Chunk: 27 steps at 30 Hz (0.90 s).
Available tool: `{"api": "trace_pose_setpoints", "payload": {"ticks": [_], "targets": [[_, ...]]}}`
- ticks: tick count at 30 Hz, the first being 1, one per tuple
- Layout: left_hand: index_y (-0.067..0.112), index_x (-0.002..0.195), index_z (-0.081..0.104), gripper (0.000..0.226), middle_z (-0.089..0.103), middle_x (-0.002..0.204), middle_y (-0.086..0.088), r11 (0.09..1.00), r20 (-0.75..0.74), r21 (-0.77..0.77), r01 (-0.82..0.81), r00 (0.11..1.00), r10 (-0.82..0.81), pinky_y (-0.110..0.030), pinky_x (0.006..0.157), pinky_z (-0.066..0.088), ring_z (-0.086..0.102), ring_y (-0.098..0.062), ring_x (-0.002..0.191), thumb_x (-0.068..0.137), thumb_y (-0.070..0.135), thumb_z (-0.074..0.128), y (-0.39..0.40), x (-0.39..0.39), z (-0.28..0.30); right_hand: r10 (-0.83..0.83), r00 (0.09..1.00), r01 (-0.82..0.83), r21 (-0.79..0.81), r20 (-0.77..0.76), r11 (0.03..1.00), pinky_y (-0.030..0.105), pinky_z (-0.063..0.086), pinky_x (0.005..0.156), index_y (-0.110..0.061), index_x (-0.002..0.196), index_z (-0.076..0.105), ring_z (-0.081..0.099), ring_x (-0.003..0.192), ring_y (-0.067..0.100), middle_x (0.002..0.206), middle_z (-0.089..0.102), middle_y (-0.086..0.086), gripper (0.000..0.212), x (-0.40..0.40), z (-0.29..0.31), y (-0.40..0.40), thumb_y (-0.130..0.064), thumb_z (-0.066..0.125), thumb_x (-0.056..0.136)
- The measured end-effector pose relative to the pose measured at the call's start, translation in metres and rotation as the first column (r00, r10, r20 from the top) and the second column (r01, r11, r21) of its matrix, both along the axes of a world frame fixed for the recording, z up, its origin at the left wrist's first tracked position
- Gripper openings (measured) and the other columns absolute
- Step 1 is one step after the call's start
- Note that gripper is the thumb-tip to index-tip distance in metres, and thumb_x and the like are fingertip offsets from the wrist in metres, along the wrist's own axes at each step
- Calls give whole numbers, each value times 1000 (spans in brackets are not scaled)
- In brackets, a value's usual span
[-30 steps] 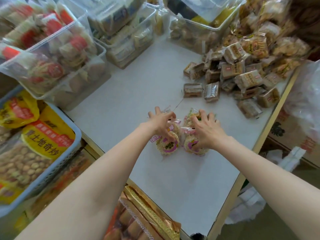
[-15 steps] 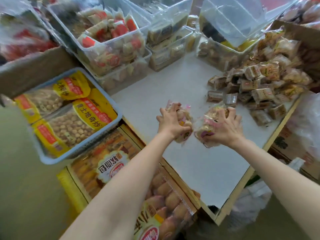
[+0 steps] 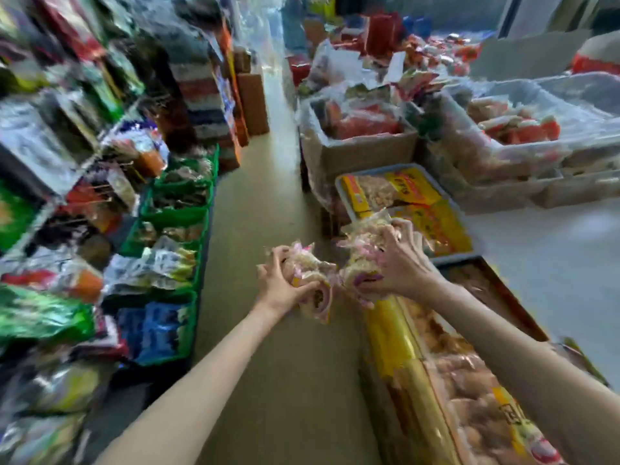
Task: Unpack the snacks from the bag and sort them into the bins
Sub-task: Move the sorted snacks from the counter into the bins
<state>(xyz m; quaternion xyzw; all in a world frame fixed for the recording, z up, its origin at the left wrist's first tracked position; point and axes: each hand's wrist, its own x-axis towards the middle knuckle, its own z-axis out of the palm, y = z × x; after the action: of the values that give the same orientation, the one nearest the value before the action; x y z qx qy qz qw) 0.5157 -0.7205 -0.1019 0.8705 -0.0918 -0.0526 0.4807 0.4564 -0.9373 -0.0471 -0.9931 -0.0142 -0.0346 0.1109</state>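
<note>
Baskets (image 3: 174, 209) left of aisle (image 3: 261, 182); table (image 3: 553, 263) right.

Pink-trimmed clear snack packets (image 3: 312, 273) of pale biscuits; green crates (image 3: 174, 213) at left; yellow-labelled bags in a grey-blue basket (image 3: 345, 196) at right; olive floor (image 3: 268, 203); white bench (image 3: 553, 263); brown cardboard box (image 3: 362, 152).

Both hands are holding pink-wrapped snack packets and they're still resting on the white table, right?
Not quite. The head view shows the left hand and right hand each gripping pink-wrapped snack packets, but held in the air over the aisle floor, not resting on the white table.
</note>
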Motion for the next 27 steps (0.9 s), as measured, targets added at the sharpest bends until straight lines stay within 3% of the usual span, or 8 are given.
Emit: {"api": "trace_pose_setpoints", "payload": {"ticks": [2, 4, 8, 12, 18, 22, 27], "targets": [[15, 123, 44, 97, 53, 122, -12, 990, -11, 90, -106, 994, 107, -32, 98, 36, 44, -32, 115, 42, 55, 81, 69, 12, 4, 163, 984, -159, -67, 65, 985, 60, 48, 74, -25, 116, 54, 30, 104, 34, 110, 48, 20, 83, 31, -2, 54, -70, 63, 47], [15, 125, 43, 101, 51, 122, -14, 970, 7, 137, -199, 980, 200, -34, 96, 39, 45, -32, 115, 41, 60, 78, 119, 24, 6, 231, 973, -231, -124, -14, 965, 52, 44, 89, -26, 131, 45, 29, 115, 37, 126, 39, 16, 95, 55, -1, 97, -74, 57, 50], [19, 132, 35, 86, 40, 128, -15, 957, -68, 201, -208, 972, 226, -33, 91, 39, 39, -29, 118, 64, 41, 83, 164, 55, -5, 169, 981, -157, 121, -99, 980, 49, 36, 98, -18, 140, 28, 27, 123, 39, 141, 17, 13, 106, 100, -12, 136, -51, 82, 55], [25, 134, 34, 88, 39, 123, -13, 966, -110, 232, -113, 984, 141, -32, 97, 38, 41, -27, 114, 63, 45, 82, 168, 103, -26, 160, 975, -141, 127, -154, 982, 49, 38, 98, -17, 139, 27, 27, 124, 38, 142, 15, 11, 107, 162, -28, 144, -51, 82, 55], [31, 133, 33, 90, 41, 122, -12, 955, -122, 298, -5, 992, 44, -39, 102, 38, 43, -28, 115, 60, 52, 81, 156, 257, -59, 138, 971, -123, 86, -197, 989, 47, 39, 95, -18, 139, 27, 27, 122, 39, 142, 15, 11, 106, 312, -59, 138, -53, 82, 55], [27, 132, 35, 85, 44, 123, -11, 954, -115, 285, -97, 984, 135, -33, 95, 39, 42, -26, 114, 63, 49, 81, 157, 378, -55, 168, 952, -155, 69, -256, 985, 43, 37, 98, -19, 141, 26, 28, 122, 39, 142, 15, 12, 105, 437, -58, 143, -52, 80, 57], [24, 130, 38, 83, 50, 126, -6, 945, -87, 226, -237, 961, 261, -41, 95, 40, 43, -26, 115, 63, 45, 82, 192, 498, -50, 242, 928, -220, 106, -284, 970, 45, 38, 98, -19, 142, 25, 26, 124, 38, 143, 16, 12, 105, 580, -47, 184, -51, 80, 59]]}}
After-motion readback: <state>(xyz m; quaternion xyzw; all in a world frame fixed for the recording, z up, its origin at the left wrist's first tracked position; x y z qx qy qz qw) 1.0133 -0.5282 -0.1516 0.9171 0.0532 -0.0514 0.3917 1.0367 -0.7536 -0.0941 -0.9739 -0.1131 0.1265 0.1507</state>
